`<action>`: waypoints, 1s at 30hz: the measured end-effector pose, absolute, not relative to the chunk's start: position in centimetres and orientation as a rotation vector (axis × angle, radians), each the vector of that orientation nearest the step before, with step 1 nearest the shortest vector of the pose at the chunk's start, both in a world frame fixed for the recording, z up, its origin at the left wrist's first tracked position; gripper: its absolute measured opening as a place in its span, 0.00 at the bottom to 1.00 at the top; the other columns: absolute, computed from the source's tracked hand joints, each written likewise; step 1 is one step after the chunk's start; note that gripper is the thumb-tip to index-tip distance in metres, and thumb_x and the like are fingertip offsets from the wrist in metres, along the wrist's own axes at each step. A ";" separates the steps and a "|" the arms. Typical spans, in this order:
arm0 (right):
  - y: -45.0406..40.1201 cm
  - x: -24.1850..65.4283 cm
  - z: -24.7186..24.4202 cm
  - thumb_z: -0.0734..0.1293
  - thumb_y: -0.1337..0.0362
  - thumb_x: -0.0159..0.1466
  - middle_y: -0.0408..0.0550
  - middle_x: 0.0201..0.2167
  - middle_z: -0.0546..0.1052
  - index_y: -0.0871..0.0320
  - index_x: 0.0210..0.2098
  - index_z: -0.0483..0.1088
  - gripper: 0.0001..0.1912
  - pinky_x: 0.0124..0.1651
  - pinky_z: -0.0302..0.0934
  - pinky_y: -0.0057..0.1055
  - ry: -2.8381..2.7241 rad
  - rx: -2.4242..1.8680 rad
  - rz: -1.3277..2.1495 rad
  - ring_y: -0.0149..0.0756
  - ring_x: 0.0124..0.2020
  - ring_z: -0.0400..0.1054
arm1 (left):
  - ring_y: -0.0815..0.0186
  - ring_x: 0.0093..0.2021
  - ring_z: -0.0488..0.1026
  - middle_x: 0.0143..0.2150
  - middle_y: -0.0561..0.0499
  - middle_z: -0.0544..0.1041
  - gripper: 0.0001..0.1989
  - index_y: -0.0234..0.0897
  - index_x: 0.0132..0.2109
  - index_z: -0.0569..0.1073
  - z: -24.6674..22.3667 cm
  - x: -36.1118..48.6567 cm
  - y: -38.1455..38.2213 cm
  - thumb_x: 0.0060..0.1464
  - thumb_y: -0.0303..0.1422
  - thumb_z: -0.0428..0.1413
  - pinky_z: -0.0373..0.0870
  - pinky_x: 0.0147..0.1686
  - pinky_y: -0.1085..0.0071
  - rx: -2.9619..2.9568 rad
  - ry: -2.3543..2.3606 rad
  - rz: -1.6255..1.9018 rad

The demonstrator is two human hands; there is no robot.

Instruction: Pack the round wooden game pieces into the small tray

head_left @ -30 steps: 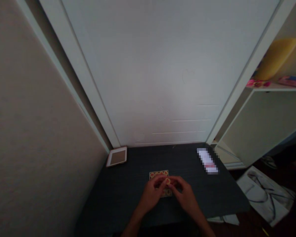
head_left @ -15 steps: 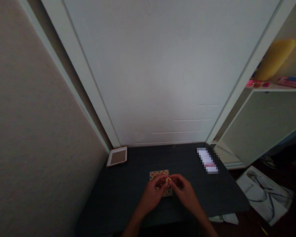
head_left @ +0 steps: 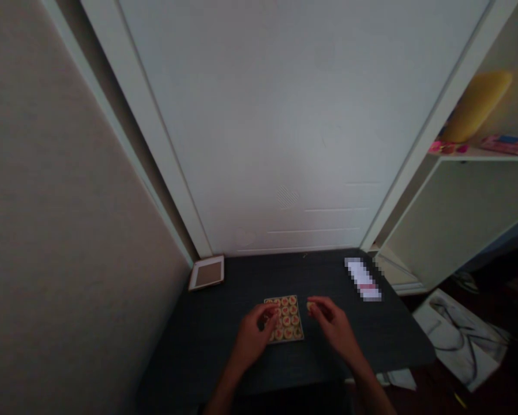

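Note:
A square tray filled with rows of round, pale pieces with red marks lies on the dark table. My left hand is over the tray's left side, thumb and fingertips curved toward each other over the pieces; whether anything is between them is too small to tell. Just right of the tray, my right hand pinches one round piece between thumb and fingers. Part of the tray's left side is hidden by my left hand.
On the dark table, a white-framed tablet-like object lies at the back left and a pixelated bright object at the back right. A white panel rises behind. Shelves stand right; a white printed bag is on the floor.
My hands have moved apart. My right hand has carried a round piece right, off the tray, and my left hand has shifted left, so more of the tray shows.

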State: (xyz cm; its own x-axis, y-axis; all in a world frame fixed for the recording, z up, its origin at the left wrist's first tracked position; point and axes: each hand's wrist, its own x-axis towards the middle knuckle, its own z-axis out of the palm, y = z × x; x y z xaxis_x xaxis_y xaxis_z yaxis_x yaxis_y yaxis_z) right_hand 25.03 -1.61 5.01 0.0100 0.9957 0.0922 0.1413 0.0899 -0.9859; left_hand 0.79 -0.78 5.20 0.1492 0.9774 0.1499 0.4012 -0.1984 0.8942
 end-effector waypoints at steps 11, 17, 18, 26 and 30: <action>-1.3 26.6 1.6 0.70 0.45 0.61 0.53 0.45 0.79 0.55 0.38 0.77 0.20 0.52 0.67 0.40 -1.353 -1.280 1.023 0.47 0.48 0.74 | 0.54 0.66 0.62 0.68 0.46 0.64 0.26 0.46 0.64 0.65 -0.7 -1.2 -2.8 0.60 0.39 0.57 0.62 0.64 0.51 1.995 1.492 0.951; -1.4 25.7 0.8 0.70 0.44 0.60 0.53 0.42 0.80 0.55 0.37 0.76 0.20 0.51 0.67 0.41 -1.339 -1.301 1.092 0.47 0.46 0.75 | 0.50 0.67 0.61 0.70 0.46 0.61 0.35 0.47 0.67 0.60 -1.6 -1.2 -3.4 0.55 0.38 0.62 0.63 0.63 0.48 2.083 1.532 0.880; -1.5 25.4 0.8 0.70 0.44 0.60 0.52 0.41 0.80 0.55 0.39 0.76 0.21 0.49 0.68 0.40 -1.322 -1.298 1.139 0.47 0.44 0.75 | 0.50 0.67 0.62 0.69 0.46 0.62 0.34 0.47 0.67 0.61 -1.7 -1.2 -3.3 0.55 0.38 0.61 0.64 0.63 0.49 2.083 1.541 0.887; -1.7 23.8 1.1 0.67 0.41 0.61 0.49 0.37 0.80 0.54 0.49 0.73 0.26 0.41 0.71 0.37 -1.233 -1.303 1.278 0.43 0.36 0.76 | 0.53 0.66 0.64 0.68 0.47 0.65 0.30 0.48 0.65 0.64 -1.8 -1.4 -3.3 0.56 0.39 0.61 0.65 0.63 0.51 2.066 1.546 0.907; -1.8 23.5 1.0 0.66 0.41 0.62 0.49 0.35 0.80 0.54 0.48 0.74 0.26 0.41 0.71 0.36 -1.250 -1.339 1.266 0.43 0.37 0.76 | 0.53 0.64 0.66 0.67 0.47 0.66 0.27 0.48 0.63 0.65 -1.7 -1.4 -3.3 0.57 0.39 0.60 0.66 0.62 0.50 2.059 1.543 0.905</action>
